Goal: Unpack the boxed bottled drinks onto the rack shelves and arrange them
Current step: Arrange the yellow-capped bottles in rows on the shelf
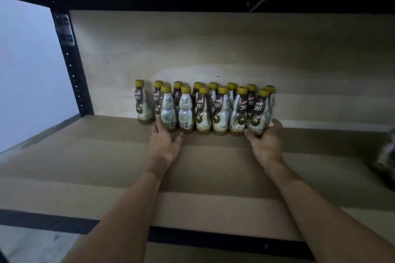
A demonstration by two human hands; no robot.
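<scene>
Several small bottles with yellow caps and brown-and-white labels point(203, 109) stand in two rows at the back of the rack shelf point(128, 156). My left hand point(165, 143) holds the base of the front row's leftmost bottle point(167, 109), thumb on its left side. My right hand point(265, 139) grips the base of the front row's rightmost bottle point(259, 113), thumb on its left, fingers behind it. One bottle point(142, 102) stands a little apart at the left end.
A black perforated rack post point(71, 64) rises at the left, with a pale wall beyond it. The shelf's black front edge point(64, 221) runs across below my forearms. A blurred dark object point(384, 156) sits at the far right edge. Another shelf board is overhead.
</scene>
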